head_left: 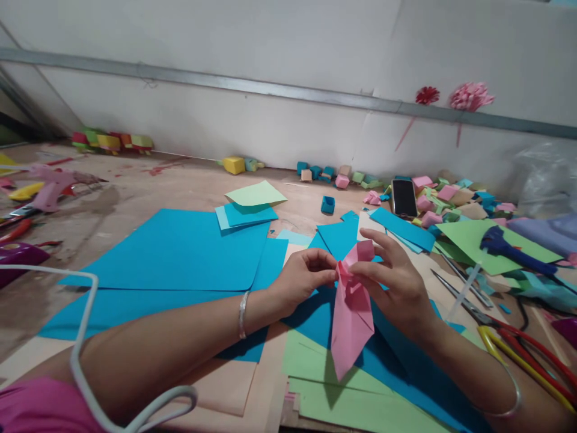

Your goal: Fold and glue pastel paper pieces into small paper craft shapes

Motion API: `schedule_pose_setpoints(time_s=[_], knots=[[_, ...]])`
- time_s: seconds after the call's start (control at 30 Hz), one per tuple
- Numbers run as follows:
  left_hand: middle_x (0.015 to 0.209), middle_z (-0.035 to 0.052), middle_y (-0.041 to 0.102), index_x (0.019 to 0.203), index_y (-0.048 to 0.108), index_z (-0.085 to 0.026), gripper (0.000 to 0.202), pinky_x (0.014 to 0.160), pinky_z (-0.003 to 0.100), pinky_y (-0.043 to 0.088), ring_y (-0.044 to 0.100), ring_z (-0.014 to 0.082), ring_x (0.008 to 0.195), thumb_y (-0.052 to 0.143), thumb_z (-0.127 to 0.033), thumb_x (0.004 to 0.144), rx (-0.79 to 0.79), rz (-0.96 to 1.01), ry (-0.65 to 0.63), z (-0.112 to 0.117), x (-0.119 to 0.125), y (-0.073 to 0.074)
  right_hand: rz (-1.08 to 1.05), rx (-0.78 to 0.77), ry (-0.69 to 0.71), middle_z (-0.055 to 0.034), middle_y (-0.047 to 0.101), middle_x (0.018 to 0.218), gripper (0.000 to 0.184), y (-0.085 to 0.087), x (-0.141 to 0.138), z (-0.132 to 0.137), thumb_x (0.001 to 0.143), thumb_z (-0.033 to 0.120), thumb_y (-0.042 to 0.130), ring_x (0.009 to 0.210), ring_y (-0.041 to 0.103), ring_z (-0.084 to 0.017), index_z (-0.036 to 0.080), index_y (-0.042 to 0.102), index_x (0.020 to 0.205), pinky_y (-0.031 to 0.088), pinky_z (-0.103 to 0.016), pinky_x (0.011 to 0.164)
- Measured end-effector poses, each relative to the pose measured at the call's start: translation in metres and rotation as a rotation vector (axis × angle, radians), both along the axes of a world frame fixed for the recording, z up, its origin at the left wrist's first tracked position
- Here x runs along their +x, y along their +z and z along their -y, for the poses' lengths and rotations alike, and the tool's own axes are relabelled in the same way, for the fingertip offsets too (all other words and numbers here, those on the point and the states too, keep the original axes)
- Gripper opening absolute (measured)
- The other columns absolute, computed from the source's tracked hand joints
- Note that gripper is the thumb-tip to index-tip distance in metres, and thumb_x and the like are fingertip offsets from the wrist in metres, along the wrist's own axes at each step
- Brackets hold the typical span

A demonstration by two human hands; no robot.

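Observation:
A folded piece of pink paper is held up between both hands, its pointed end hanging down over blue and green sheets. My left hand pinches its left edge near the top between thumb and fingers. From the other side, my right hand grips the upper folds, with some fingers raised and spread. The paper is creased and gathered where the fingertips meet. Beneath the hands lie large blue sheets and light green sheets.
Scissors, tweezers and a blue glue gun lie at right, near a phone and many small folded paper pieces. A pink glue gun sits at left. A white cable crosses the lower left.

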State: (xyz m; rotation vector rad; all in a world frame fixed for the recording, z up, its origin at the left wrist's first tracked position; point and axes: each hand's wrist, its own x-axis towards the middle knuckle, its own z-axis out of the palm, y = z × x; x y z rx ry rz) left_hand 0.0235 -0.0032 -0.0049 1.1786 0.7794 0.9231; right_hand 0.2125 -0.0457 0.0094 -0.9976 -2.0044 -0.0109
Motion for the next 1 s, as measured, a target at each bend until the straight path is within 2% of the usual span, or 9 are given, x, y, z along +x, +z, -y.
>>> schedule_pose_setpoints(time_s=[0.23, 0.47, 0.73, 0.87, 1.0], knots=[[0.067, -0.0003, 0.064, 0.071, 0.066, -0.013, 0.015, 0.062, 0.023, 0.047, 0.055, 0.0088, 0.059, 0.078, -0.019, 0.066, 0.008, -0.021, -0.039, -0.0013, 0.0003, -0.001, 0.081, -0.073, -0.011, -0.0135, 0.048, 0.133, 0.015, -0.0005, 0.0076, -0.0058, 0.091, 0.013, 0.05, 0.121, 0.051, -0.027, 0.021, 0.063, 0.09, 0.051, -0.043, 0.091], [0.072, 0.0012, 0.065, 0.075, 0.065, -0.013, 0.022, 0.064, 0.024, 0.048, 0.058, 0.0109, 0.065, 0.08, -0.024, 0.065, -0.018, -0.047, -0.113, -0.0016, -0.0003, -0.0049, 0.051, -0.097, -0.009, -0.0143, 0.051, 0.126, 0.008, 0.0067, 0.0034, -0.0015, 0.087, 0.016, 0.052, 0.114, 0.054, -0.026, 0.02, 0.059, 0.085, 0.047, -0.042, 0.094], [0.067, 0.0003, 0.065, 0.075, 0.065, -0.013, 0.022, 0.061, 0.023, 0.045, 0.057, 0.01, 0.061, 0.08, -0.025, 0.064, -0.034, -0.056, -0.182, -0.0017, -0.0012, -0.0033, 0.098, -0.117, -0.069, -0.0144, 0.053, 0.125, 0.009, 0.0006, 0.0011, -0.0039, 0.092, 0.018, 0.046, 0.118, 0.052, -0.025, 0.021, 0.054, 0.088, 0.046, -0.042, 0.097], [0.068, 0.0005, 0.065, 0.073, 0.064, -0.013, 0.023, 0.062, 0.023, 0.045, 0.057, 0.0099, 0.061, 0.081, -0.025, 0.063, -0.057, -0.062, -0.163, -0.0033, -0.0018, -0.0031, 0.067, -0.141, -0.062, -0.0134, 0.054, 0.122, 0.011, -0.0001, 0.0017, -0.0051, 0.092, 0.018, 0.046, 0.116, 0.054, -0.024, 0.021, 0.056, 0.089, 0.047, -0.042, 0.096], [0.071, 0.0019, 0.066, 0.073, 0.065, -0.013, 0.021, 0.062, 0.023, 0.044, 0.057, 0.0097, 0.062, 0.08, -0.024, 0.065, -0.084, -0.069, -0.15, -0.0065, -0.0031, -0.0045, 0.077, -0.127, -0.033, -0.0133, 0.053, 0.123, 0.015, 0.0001, 0.0029, -0.0058, 0.089, 0.015, 0.048, 0.116, 0.053, -0.025, 0.021, 0.058, 0.098, 0.047, -0.043, 0.096]])
